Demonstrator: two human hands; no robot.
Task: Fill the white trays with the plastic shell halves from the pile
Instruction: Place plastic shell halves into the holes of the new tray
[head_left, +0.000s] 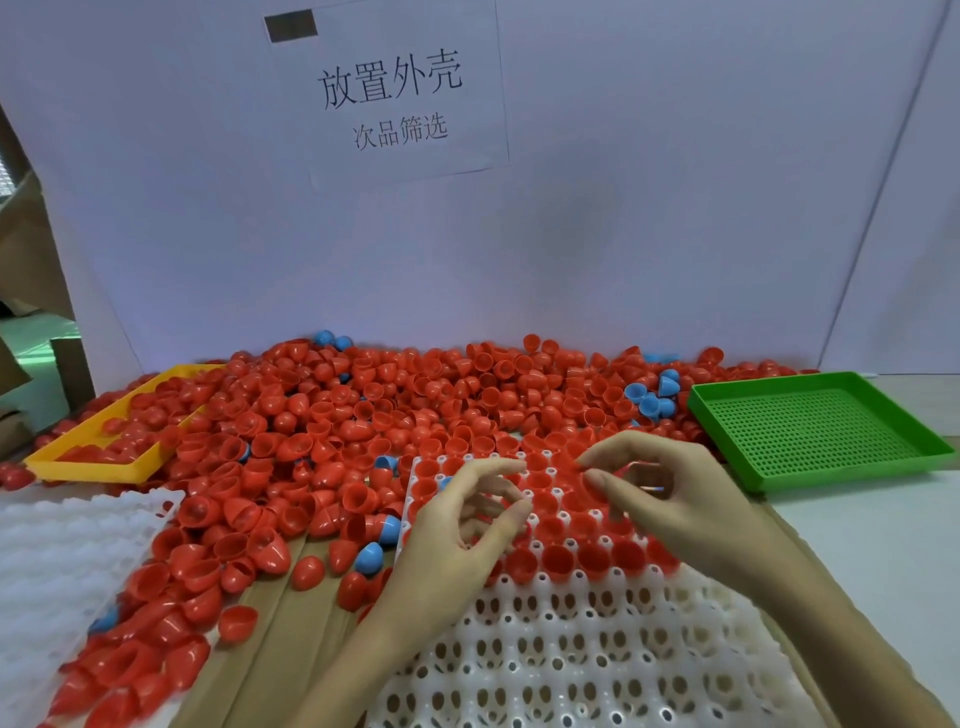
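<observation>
Both hands hover over the white tray (571, 649) at six o'clock — the left hand (457, 525) with fingers loosely curled and apart, the right hand (660, 493) pinching a red shell half (592, 480). The pile (389, 415) sprawls toward twelve o'clock — far rows already filled.

At twelve o'clock the red shell pile (415, 415) blocks my reach; the white tray's (571, 649) near rows lie open at six, and bare tabletop (883, 545) runs clear at three.
</observation>
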